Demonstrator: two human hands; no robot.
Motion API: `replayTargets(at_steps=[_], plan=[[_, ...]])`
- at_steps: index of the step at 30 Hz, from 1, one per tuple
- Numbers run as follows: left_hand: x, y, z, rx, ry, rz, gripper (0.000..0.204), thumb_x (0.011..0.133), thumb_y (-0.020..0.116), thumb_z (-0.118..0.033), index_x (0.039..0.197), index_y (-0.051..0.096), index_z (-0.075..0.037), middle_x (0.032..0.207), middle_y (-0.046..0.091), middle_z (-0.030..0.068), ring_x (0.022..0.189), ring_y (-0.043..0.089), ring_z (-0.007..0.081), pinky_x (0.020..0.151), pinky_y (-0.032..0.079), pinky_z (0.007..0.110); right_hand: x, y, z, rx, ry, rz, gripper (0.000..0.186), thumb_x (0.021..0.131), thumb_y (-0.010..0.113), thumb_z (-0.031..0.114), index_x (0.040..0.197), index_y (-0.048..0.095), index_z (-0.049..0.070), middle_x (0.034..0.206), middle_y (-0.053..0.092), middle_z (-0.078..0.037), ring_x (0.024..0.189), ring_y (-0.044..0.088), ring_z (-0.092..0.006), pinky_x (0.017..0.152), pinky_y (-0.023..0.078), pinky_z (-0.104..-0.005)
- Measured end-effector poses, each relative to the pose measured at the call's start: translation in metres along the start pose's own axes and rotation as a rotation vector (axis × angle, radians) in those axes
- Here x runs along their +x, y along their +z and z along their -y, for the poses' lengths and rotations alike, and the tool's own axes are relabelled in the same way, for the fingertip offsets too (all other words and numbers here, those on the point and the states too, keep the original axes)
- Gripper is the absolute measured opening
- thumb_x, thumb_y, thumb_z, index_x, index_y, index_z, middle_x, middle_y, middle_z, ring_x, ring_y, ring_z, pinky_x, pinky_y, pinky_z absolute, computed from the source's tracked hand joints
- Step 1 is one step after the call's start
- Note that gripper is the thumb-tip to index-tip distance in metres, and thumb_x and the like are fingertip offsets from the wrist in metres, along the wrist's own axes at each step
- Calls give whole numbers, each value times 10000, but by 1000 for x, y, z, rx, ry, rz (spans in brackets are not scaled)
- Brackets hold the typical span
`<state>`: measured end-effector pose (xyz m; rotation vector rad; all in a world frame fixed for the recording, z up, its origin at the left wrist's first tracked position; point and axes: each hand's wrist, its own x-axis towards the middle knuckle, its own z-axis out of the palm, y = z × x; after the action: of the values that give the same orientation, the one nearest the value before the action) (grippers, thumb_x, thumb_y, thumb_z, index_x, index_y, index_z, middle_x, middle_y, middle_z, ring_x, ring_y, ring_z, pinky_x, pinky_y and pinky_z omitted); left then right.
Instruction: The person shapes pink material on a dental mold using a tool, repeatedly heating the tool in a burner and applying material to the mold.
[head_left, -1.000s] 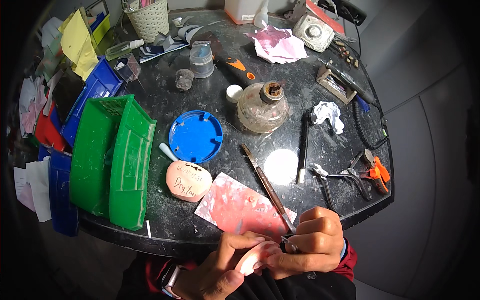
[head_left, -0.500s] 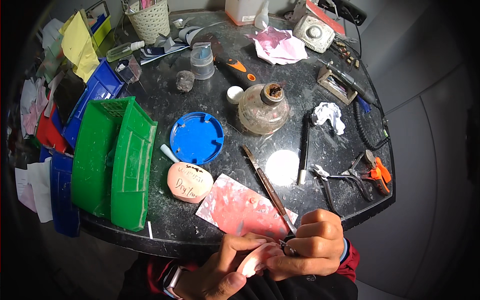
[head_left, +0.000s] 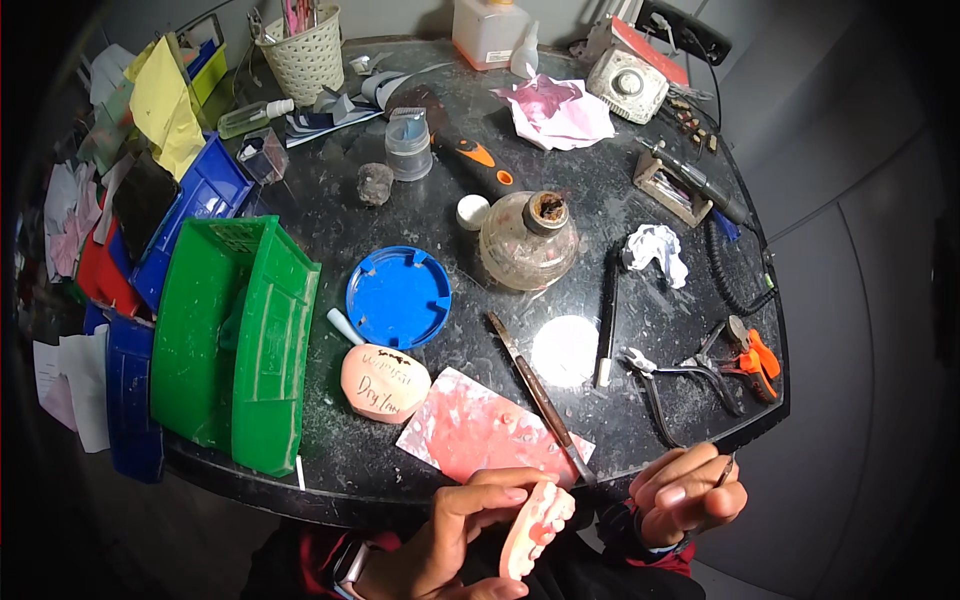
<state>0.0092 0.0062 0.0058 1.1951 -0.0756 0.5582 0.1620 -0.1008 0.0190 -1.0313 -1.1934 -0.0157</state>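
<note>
My left hand is closed around a pale pink plaster dental cast, thumb below and fingers above. The cast stands tilted with its teeth side toward the right, and a patch of red shows among the teeth. Off to the right, apart from the cast, my right hand pinches a thin dark tool; most of it is hidden in the fingers. Beyond the cast lies a red-smeared white card. A wax knife with a brown handle rests across the card's right edge.
A pink plaster block with handwriting sits near a round blue lid. Leftward stands a green bin. A glass spirit lamp occupies the middle. Wire pliers and orange-handled cutters lie at right, below a handpiece.
My right hand has drawn away from the cast to the right with the thin tool. The left hand has turned the cast, so its teeth now show.
</note>
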Motion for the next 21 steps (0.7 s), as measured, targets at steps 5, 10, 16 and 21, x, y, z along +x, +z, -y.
replayTargets(at_steps=[5,10,16,21], plan=[[4,0,1,60,-7,-35,632,765,616,-220,1206,225,6,1198,310,253,1070,406,294,884,359,399,-9,5,-2,280,71,-8,265,820,568,208,1027,529,47,824,477,-118,613,577,-251,500,548,-319],[8,-7,-6,285,29,-33,616,744,647,-252,1177,295,10,1164,366,247,1072,413,310,869,380,400,-1,-8,7,270,170,308,164,745,632,55,835,568,-66,945,478,-182,884,572,-394,757,533,-388],[6,-9,-6,356,32,-55,613,741,651,-280,1166,318,10,1148,386,245,1075,413,330,867,382,404,14,-2,23,110,279,452,287,643,700,-1,893,563,-41,870,578,-187,917,572,-358,755,523,-364],[7,-10,-9,394,27,-44,616,738,652,-285,1163,322,14,1144,389,241,1075,415,338,873,380,409,18,-1,27,34,308,485,300,633,707,-4,887,551,-34,845,594,-191,924,573,-347,771,507,-378]])
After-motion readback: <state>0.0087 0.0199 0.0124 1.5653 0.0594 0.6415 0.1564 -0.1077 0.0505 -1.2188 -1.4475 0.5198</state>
